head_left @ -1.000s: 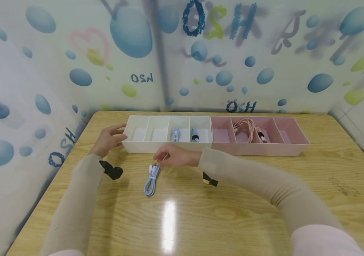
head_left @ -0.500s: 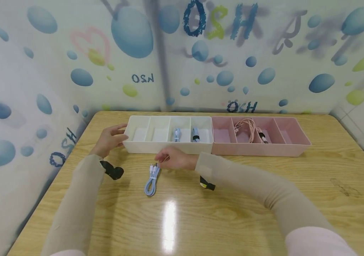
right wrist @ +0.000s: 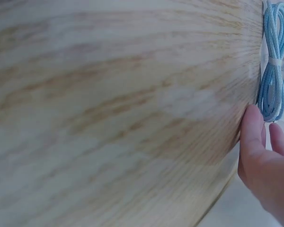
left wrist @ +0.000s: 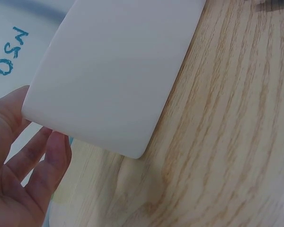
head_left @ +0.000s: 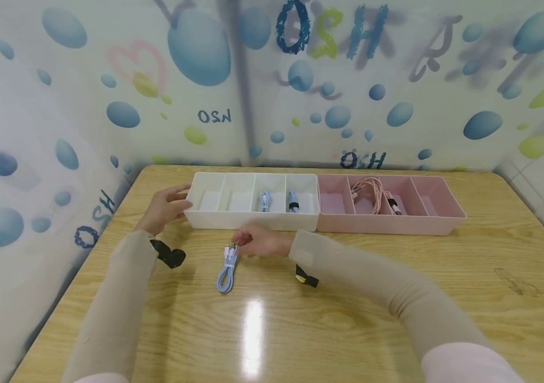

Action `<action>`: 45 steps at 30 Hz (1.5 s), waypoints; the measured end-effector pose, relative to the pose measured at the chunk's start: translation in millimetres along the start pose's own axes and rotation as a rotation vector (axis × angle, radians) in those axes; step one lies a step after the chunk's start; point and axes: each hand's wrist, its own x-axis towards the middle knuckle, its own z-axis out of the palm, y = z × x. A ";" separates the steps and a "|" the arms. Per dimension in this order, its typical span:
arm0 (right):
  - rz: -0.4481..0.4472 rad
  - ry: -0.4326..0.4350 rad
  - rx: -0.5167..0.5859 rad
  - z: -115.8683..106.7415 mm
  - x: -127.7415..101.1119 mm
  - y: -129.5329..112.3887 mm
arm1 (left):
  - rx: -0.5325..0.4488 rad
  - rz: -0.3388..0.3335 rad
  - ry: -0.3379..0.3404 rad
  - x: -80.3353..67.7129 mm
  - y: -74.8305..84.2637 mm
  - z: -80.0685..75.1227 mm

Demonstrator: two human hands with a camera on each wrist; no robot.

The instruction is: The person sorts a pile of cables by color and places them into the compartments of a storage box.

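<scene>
A light blue cable bundle (head_left: 226, 271), tied with a pale band, extends toward me from the fingertips of my right hand (head_left: 259, 240), just in front of the white divided box (head_left: 252, 221). The right hand pinches its connector end. In the right wrist view, the thumb and fingers meet the end of the bundle (right wrist: 274, 66), which shows against the wall beyond the table edge. My left hand (head_left: 162, 210) touches the left end of the white box with loosely bent fingers. The left wrist view shows those fingertips (left wrist: 57, 142) at the box's lower edge.
Two blue cable bundles (head_left: 265, 201) lie in separate compartments of the white box. A pink divided box (head_left: 391, 224) adjoins it on the right, with pink cables (head_left: 369, 186) inside. Patterned walls (head_left: 272, 106) stand behind and left of the wooden table (head_left: 348, 330).
The right hand and forearm have shifted slightly toward me, the forearm also a little left. The cable bundle and left hand stay practically where they were.
</scene>
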 end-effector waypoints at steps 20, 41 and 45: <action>0.005 0.045 0.022 4.1 6.5 3.2 | 0.012 0.005 -0.006 -2.0 1.8 0.1; -0.006 0.029 -0.014 3.2 7.1 8.0 | -0.013 0.015 -0.019 -2.7 1.9 -0.5; 0.002 0.021 0.002 2.4 7.2 9.1 | -0.016 0.019 -0.025 -2.8 1.7 -0.4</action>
